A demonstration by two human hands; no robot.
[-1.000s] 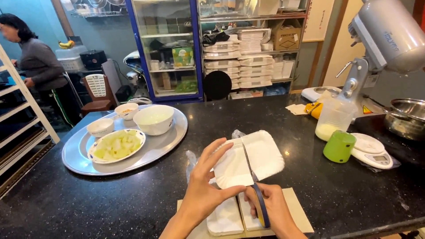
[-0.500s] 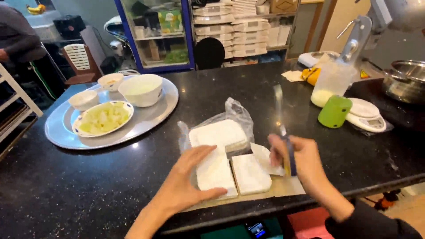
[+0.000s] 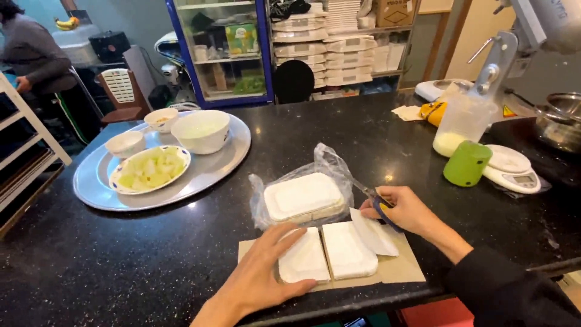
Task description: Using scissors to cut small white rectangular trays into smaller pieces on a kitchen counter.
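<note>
At the lower centre of the frame, the left hand [image 3: 266,272] lies flat with fingers spread, pressing on the left white rectangular tofu-like block [image 3: 304,258], which sits on a tan cardboard sheet [image 3: 405,269] at the near edge of the glossy black speckled stone counter [image 3: 91,266]. The second white block [image 3: 348,248] lies just right of it, both long axes running away from the viewer. The right hand [image 3: 408,211], nearer that block, curls shut around a blue-handled knife [image 3: 374,198], blade pointing up-left toward the crinkled clear plastic bag [image 3: 327,160] holding a white foam tray [image 3: 302,197]. A thin white paper flap [image 3: 372,233] rests against the second block.
</note>
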